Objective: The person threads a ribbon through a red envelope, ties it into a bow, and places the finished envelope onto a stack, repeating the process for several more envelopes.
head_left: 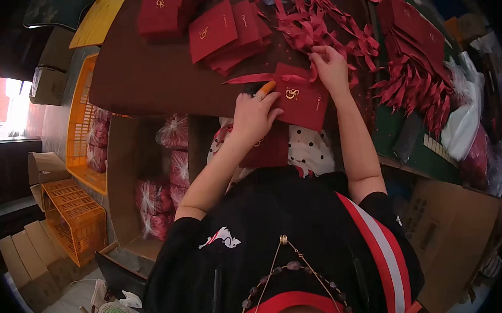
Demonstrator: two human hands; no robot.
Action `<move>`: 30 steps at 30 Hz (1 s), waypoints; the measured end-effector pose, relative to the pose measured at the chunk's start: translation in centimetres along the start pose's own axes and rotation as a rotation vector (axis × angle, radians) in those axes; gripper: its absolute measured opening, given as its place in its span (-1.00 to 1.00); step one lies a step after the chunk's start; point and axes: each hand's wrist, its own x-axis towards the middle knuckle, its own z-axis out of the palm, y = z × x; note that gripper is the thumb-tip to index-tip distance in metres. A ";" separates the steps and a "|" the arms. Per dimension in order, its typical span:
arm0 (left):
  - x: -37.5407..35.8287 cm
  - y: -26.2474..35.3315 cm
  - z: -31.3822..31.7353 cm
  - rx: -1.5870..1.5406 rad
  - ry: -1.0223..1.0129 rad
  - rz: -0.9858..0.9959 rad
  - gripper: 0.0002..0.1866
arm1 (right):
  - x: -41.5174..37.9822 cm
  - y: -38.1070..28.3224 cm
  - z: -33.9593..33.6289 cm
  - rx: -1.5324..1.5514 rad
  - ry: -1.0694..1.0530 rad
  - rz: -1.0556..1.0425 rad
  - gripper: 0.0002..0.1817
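A red paper bag [302,101] with gold lettering lies at the table's near edge, a red ribbon [299,77] running across its top. My left hand [254,117] grips the bag's left side, an orange cover on one finger and a ring on another. The ribbon's loose tail stretches left beyond that hand, beside a small dark object. At the bag's upper right corner, my right hand [331,69] pinches the ribbon between thumb and fingertips. Another red bag [269,149] rests on my lap, partly hidden by my left wrist.
Stacked red bags [213,32] occupy the table's far left. Loose red ribbons [317,18] heap at the back. Ribboned bags [411,29] pile at the right beside white plastic [463,112]. Below left, a cardboard box [125,165] holds plastic-wrapped red bundles near orange crates [74,209].
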 end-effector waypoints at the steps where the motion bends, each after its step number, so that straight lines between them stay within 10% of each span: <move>1: -0.2 0.0 0.0 -0.002 -0.007 -0.002 -0.58 | -0.8 -0.6 -0.5 0.000 -0.002 0.008 -0.75; 7: 0.1 0.0 -0.1 -0.002 0.047 0.034 -0.58 | -2.1 -4.2 -2.9 -0.838 0.159 -0.028 -0.74; 18: -0.1 0.2 -0.1 0.007 0.009 0.001 -0.57 | 0.2 -3.0 -2.6 -0.188 0.199 0.055 -0.75; 30: -0.2 0.3 -0.2 0.059 -0.059 -0.032 -0.55 | -0.5 0.2 0.1 -0.793 0.001 -0.326 -0.72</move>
